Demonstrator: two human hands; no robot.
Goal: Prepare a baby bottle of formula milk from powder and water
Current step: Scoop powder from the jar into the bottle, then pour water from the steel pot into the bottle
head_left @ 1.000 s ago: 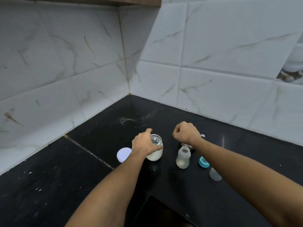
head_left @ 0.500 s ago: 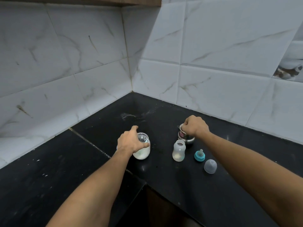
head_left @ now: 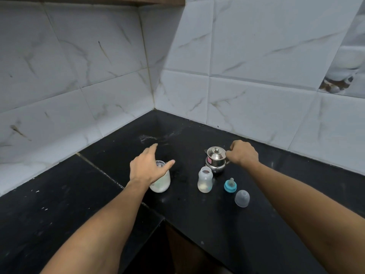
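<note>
The open baby bottle (head_left: 205,179) stands upright on the black counter (head_left: 207,230), with a little pale powder at its bottom. Left of it is a clear jar of white powder (head_left: 161,183). My left hand (head_left: 147,168) lies over the jar's top with the fingers spread. Behind the bottle stands a small lidded steel pot (head_left: 215,158). My right hand (head_left: 244,153) is closed at the pot's right side, on its handle. A blue teat ring (head_left: 230,185) and a clear cap (head_left: 242,198) lie to the bottle's right.
White marbled tile walls (head_left: 246,99) meet in a corner behind the counter. The counter's front edge makes an inner corner (head_left: 164,219) close to me, with a dark gap below. A powdery smear (head_left: 150,138) marks the counter near the back corner.
My left hand went from gripping the jar to spread fingers over it. My right fist moved from above the bottle to the steel pot's handle, uncovering the pot's lid.
</note>
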